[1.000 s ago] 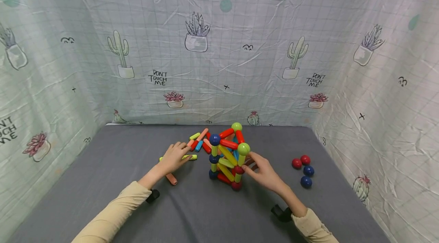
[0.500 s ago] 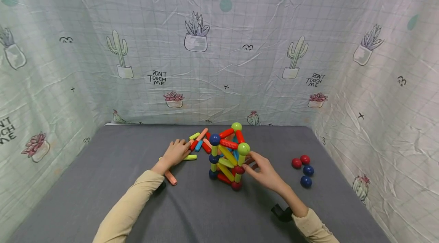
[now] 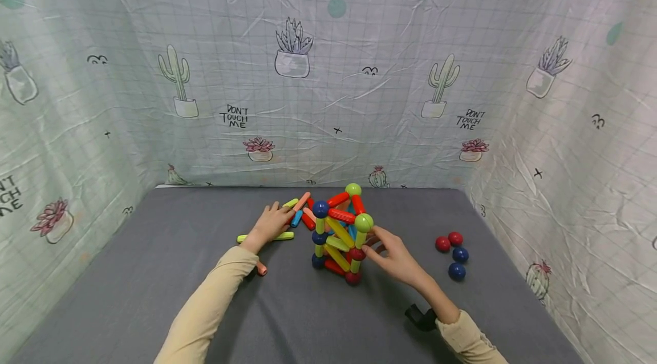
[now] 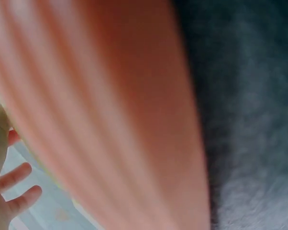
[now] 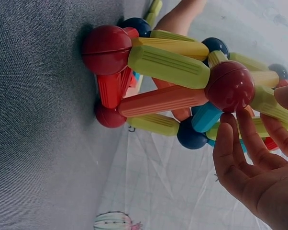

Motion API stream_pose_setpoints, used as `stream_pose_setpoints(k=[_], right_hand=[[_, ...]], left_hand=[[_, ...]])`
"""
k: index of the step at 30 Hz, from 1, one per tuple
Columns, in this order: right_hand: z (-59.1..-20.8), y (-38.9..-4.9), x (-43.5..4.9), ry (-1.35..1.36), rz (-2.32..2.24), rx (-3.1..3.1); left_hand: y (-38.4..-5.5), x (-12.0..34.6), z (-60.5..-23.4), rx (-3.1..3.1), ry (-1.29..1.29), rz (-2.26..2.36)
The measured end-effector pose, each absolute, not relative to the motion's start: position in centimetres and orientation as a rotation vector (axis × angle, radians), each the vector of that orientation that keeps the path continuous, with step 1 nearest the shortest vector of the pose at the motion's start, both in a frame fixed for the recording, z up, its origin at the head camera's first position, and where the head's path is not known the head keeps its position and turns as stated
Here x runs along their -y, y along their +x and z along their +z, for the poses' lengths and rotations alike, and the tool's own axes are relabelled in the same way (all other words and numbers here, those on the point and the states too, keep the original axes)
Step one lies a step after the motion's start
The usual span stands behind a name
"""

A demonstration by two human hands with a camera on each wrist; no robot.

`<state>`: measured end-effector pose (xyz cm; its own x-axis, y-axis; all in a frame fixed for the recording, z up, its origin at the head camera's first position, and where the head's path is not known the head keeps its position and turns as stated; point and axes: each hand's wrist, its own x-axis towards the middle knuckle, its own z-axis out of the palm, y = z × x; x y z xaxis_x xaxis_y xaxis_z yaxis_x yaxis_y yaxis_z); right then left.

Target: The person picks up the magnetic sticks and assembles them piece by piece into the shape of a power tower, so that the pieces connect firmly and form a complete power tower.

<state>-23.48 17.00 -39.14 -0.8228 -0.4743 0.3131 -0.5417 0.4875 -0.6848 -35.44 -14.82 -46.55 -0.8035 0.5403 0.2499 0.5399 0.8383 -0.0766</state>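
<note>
A tower of magnetic sticks and balls point(image 3: 339, 243) stands upright on the table, with green, yellow, red and blue sticks between blue, red and green balls. My right hand point(image 3: 392, 255) holds its near right side: thumb and index finger lie on either side of a green stick point(image 5: 273, 103), other fingertips touching a red ball point(image 5: 230, 86). My left hand point(image 3: 269, 225) reaches over the loose sticks left of the tower, fingertips at the pile's near left edge. In the left wrist view, two of its fingers point(image 4: 24, 201) are stretched out; an orange stick point(image 4: 115, 120) blocks much of the rest.
Loose red, blue, orange and yellow-green sticks point(image 3: 307, 221) lie behind and left of the tower. A yellow-green stick point(image 3: 284, 235) lies beneath the left wrist. Red balls point(image 3: 442, 244) and blue balls point(image 3: 457, 271) sit at the right. A printed curtain point(image 3: 328, 96) surrounds the table.
My left hand has moved forward and right, toward the pile, and its forearm now covers most of the near orange stick. My right hand and the tower have stayed in place.
</note>
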Motion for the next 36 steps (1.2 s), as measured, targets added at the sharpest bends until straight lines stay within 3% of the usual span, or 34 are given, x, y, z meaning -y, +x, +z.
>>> stream_pose_setpoints(k=[14, 29, 36], right_hand=[[-35.9, -21.6, -16.0, 0.894, 1.264, 2.669], [-35.9, -21.6, -16.1, 0.886, 1.263, 2.673], [-35.9, -21.7, -16.0, 0.888, 1.257, 2.674]], left_hand=[[-35.0, 14.3, -45.8, 2.838, -0.787, 0.173], [-34.7, 14.5, -45.7, 2.828, -0.744, 0.394], [-34.4, 14.4, -44.6, 2.734, -0.687, 0.063]])
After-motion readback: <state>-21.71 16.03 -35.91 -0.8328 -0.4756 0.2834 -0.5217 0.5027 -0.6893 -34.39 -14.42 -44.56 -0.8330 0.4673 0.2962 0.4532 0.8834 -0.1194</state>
